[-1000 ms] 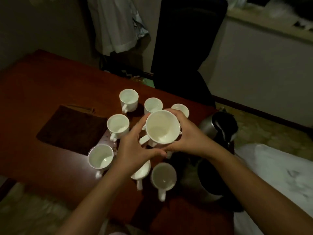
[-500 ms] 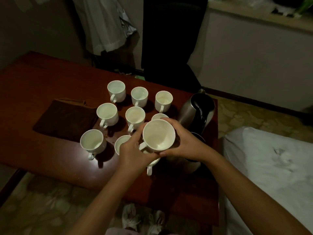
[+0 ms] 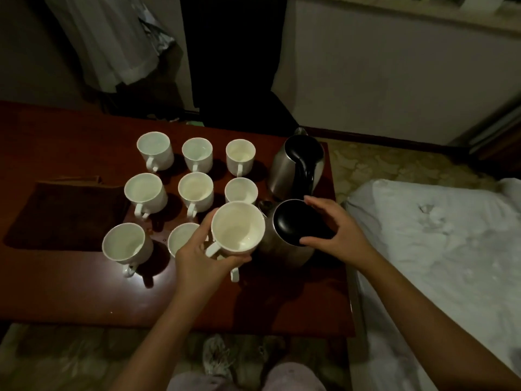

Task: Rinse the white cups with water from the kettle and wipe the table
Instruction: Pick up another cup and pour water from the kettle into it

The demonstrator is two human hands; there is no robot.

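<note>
Apparently the rinsing step is in hand, and the wiping is not yet begun. On the left of the table [image 3: 70, 292] lies a dark brown cloth [image 3: 64, 213], flat, just beside the group of white cups [image 3: 196, 190], which stand upright in rows with handles toward the person. The left hand [image 3: 203, 261] holds one raised cup [image 3: 238, 227] from below and the side, fingers curled round it; its inside looks pale and glossy, and I cannot tell if water is in it. To the right, the right hand [image 3: 338, 235] reaches over the black lid of the near kettle [image 3: 293, 230], fingers spread and bent, touching its edge but not closed on anything. A second kettle [image 3: 298, 162] stands behind it. I judge the next move needs a firm hold on the kettle handle and a slow tilt toward the held cup, since spilling is easy.
</note>
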